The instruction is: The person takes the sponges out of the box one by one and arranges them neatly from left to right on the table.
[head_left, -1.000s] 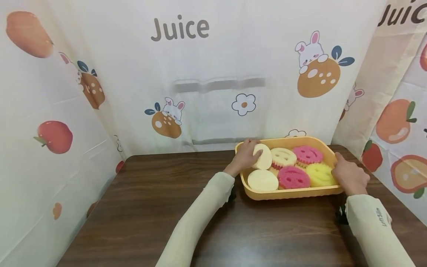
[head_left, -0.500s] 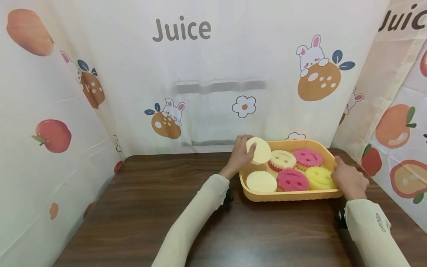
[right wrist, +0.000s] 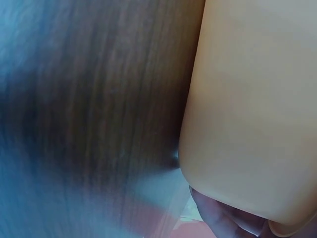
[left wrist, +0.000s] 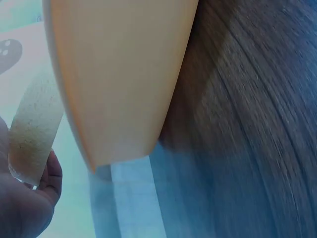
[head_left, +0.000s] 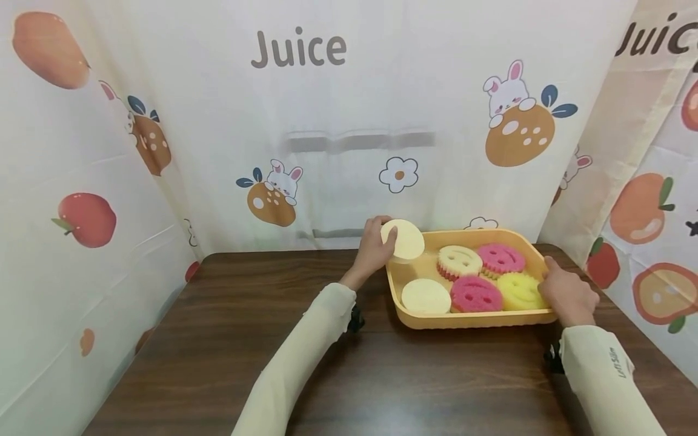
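My left hand [head_left: 372, 249] pinches a plain cream round sponge [head_left: 405, 240] above the back left corner of the yellow tray [head_left: 474, 321]. In the left wrist view the thick edge of that sponge [left wrist: 37, 129] shows between thumb and fingers, beside the tray wall [left wrist: 119, 74]. My right hand [head_left: 569, 292] grips the tray's right end, and its fingers [right wrist: 218, 215] curl against the outer wall in the right wrist view. Inside lie another plain cream disc [head_left: 426, 297], a cream smiley sponge [head_left: 460, 261], two pink smiley sponges [head_left: 476, 295] and a yellow one [head_left: 519, 292].
The tray stands on a dark wood table [head_left: 262, 327], near its back edge. A white curtain [head_left: 349, 97] printed with fruit and rabbits hangs close behind the table and along both sides.
My left hand has lifted the plain cream sponge out of the tray's back left part and moved it left over the rim. The right hand keeps its grip on the tray.
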Demonstrator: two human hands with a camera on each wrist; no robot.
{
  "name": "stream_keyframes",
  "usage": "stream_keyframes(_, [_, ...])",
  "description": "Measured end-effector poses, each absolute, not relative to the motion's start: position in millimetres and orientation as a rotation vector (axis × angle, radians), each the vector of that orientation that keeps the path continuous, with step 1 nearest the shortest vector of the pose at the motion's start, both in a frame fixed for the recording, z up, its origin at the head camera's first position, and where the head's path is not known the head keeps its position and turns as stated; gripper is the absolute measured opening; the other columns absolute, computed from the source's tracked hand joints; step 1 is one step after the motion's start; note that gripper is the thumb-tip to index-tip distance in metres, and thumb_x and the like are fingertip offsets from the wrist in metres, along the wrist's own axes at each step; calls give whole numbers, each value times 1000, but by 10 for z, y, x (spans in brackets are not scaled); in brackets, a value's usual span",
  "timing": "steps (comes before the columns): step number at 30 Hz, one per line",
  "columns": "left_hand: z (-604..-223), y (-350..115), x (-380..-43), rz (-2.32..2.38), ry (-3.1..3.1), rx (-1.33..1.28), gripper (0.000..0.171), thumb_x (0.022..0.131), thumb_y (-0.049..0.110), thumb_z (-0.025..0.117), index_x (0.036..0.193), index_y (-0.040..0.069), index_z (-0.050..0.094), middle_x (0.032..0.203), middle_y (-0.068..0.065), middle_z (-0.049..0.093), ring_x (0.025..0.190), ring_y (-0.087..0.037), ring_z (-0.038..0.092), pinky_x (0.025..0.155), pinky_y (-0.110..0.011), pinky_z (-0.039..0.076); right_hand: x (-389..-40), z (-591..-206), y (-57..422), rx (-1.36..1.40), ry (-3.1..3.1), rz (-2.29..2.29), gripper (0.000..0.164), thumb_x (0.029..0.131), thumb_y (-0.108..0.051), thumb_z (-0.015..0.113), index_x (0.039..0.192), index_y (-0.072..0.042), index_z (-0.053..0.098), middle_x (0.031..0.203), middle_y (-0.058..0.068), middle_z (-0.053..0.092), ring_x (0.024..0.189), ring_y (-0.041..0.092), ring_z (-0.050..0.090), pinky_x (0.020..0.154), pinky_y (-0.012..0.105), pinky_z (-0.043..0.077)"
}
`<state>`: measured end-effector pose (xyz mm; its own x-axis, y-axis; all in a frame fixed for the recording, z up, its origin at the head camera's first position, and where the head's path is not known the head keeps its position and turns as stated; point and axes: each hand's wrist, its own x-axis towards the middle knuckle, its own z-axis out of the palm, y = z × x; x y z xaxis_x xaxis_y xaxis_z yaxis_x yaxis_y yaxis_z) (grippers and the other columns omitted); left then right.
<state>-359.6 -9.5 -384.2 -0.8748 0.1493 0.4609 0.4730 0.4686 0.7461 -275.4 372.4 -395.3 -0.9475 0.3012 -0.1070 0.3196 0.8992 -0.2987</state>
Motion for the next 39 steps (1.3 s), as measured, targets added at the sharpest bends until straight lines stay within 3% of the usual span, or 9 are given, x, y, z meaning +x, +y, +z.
stream_keyframes(22, [-3725, -602, -3535, -1422, -2377, -413, 39, 101, 29, 49, 131, 5, 52, 130, -19, 48, 110, -30, 54, 97, -45, 48, -2731, -3930, 3724, 467, 3040, -492, 62, 102, -22, 33, 157, -6, 11, 126, 46, 46, 92, 59, 56, 69, 63, 42])
stream_keyframes(39, [-3838, -1213, -3569, -1382, -2383, -304, 40, 102, 23, 45, 132, -2, 50, 132, -23, 50, 123, -35, 48, 108, -50, 38, -2729, -3969, 3701, 474, 3049, -481, 61, 102, -22, 33, 157, -7, 12, 125, 46, 47, 91, 60, 57, 69, 63, 43])
